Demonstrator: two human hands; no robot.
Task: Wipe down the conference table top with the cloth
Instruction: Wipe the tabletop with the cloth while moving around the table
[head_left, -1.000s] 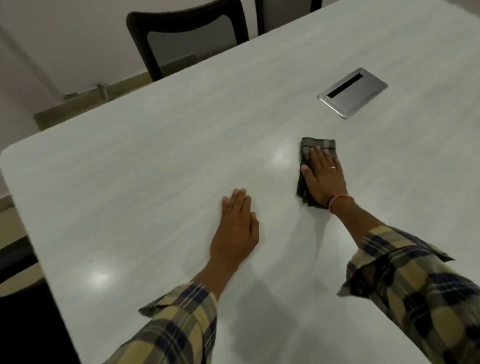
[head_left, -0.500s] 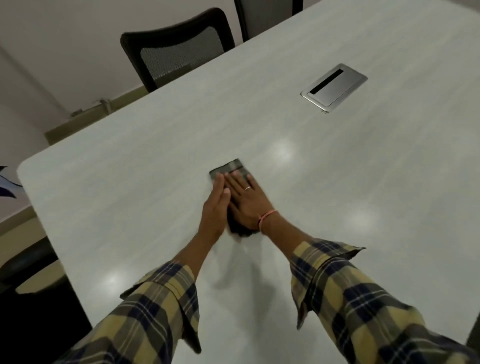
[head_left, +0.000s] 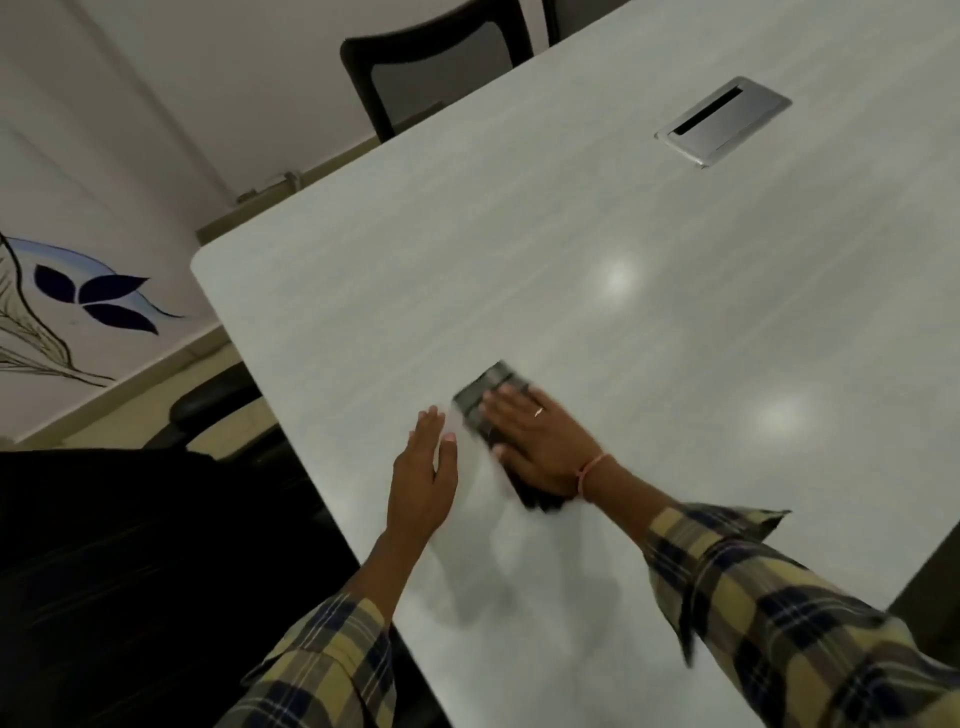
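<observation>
Wall (head_left: 78, 156) at 9 o'clock: pale, painted with a dark blue leaf motif (head_left: 96, 296). Below it a dark chair (head_left: 218, 405) tucked at the worktop's left edge. Worktop (head_left: 519, 249) pale grey, faint linear grain, smooth with a low sheen, rounded corner at 10 o'clock; two ceiling-light reflections show it is glossy, so likely slick under fabric. Left hand (head_left: 423, 478) just left of centre, flat on the worktop, fingers straight and close together, holding nothing, bracing by the look of it. Just beside it, apart by a narrow gap, the cloth (head_left: 480, 397): dark, checked weave, folded into a compact pad, far end showing at 12 o'clock of the right hand, near end blurred. Right hand (head_left: 540, 447) lies palm-down on the cloth, fingers spread a little and straight, pressing rather than pinching; ring on one finger, pink band at the wrist. Plaid sleeves on both arms. Cloth judged light, soft, limp; it will bunch if pushed from one edge, so a flat palm over the middle of the pad is the sound hold. Black mesh-backed chair (head_left: 431, 67) at 12 o'clock. Brushed-metal cable hatch (head_left: 727, 119) at 1 o'clock, flush, rectangular, dark slot; its rim could catch the fabric.
</observation>
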